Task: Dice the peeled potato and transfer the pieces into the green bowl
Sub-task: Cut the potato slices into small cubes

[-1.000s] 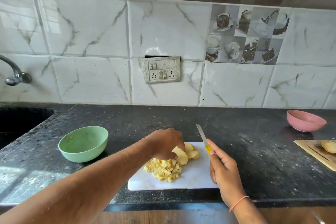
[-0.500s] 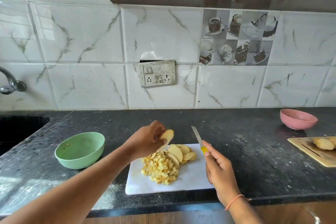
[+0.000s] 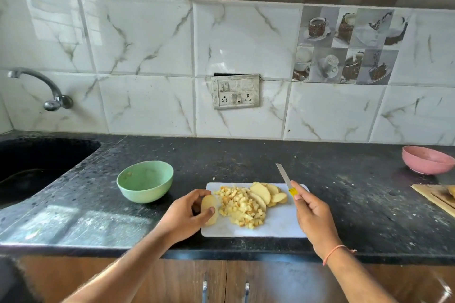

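Black speckled counter (image 3: 246,157) runs across the middle of the head view, backed by white marble-look tiles with a switch plate (image 3: 235,91) at centre and a tap (image 3: 41,88) over the dark sink (image 3: 37,162) at the left. Low in the centre lies a white cutting board (image 3: 278,225) carrying a heap of diced potato (image 3: 242,205) with several potato slices (image 3: 267,194) fanned against its upper right side. At the board's left edge the left hand (image 3: 184,214) pinches a single potato slice (image 3: 209,209) between curled fingers and thumb, the slice standing on edge. Right of the heap, the right hand (image 3: 312,214) is wrapped around the yellow handle of a knife (image 3: 284,177), whose blade points up and left, clear of the board. Just left of the board and above the left hand stands the green bowl (image 3: 145,181), upright, with a few small bits inside. A pink bowl (image 3: 427,160) sits at the far right, and below it the corner of a wooden board (image 3: 433,195) shows at the frame edge.
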Motion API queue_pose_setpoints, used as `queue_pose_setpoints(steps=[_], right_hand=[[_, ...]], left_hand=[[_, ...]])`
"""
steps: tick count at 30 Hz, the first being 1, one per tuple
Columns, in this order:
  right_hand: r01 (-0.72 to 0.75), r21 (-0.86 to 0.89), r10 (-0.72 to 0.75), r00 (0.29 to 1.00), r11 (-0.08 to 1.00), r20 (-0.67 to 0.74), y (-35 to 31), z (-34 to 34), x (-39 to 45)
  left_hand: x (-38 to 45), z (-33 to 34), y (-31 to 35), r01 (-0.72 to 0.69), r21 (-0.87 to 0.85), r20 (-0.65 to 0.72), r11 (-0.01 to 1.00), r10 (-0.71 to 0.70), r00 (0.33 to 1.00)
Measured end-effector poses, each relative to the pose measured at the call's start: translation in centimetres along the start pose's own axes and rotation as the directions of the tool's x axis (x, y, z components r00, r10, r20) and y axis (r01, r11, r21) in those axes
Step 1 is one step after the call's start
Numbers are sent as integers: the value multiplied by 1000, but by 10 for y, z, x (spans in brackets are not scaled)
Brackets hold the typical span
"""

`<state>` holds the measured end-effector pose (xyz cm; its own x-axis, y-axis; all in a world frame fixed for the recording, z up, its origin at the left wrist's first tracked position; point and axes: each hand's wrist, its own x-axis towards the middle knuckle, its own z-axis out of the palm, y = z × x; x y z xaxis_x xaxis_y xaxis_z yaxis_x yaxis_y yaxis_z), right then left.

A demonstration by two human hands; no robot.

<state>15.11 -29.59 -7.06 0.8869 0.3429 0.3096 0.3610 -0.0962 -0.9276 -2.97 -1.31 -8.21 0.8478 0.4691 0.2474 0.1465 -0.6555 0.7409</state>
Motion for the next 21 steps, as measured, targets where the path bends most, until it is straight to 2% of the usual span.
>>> queue_pose_setpoints(steps=[3,5,8,11,13,16,21], right_hand=[[34,-151,-32,999,988,17,-11,6,-10],[112,-301,-94,993,947,74,-22,14,-23],[225,-505,-118,965,833,235,-44,36,-47],[355,-678,-121,922,643,368,-71,61,-69],[411,-716,-112,897,565,427,-85,76,-80],[433,-734,-53,876,524,479,-93,90,-88],[412,-817,47,883,404,468,-91,100,-90]], left_hand=[[-6,-6,-4,-94,172,50,981,86,995],[-11,-9,-11,-127,260,60,957,115,991],[-15,-9,-14,-159,312,60,937,147,987],[-15,-6,-11,-156,332,37,930,153,988],[-16,-9,-14,-125,323,11,938,128,992],[-14,-11,-16,-103,299,22,949,101,995],[-10,-12,-20,-118,308,71,944,101,992]])
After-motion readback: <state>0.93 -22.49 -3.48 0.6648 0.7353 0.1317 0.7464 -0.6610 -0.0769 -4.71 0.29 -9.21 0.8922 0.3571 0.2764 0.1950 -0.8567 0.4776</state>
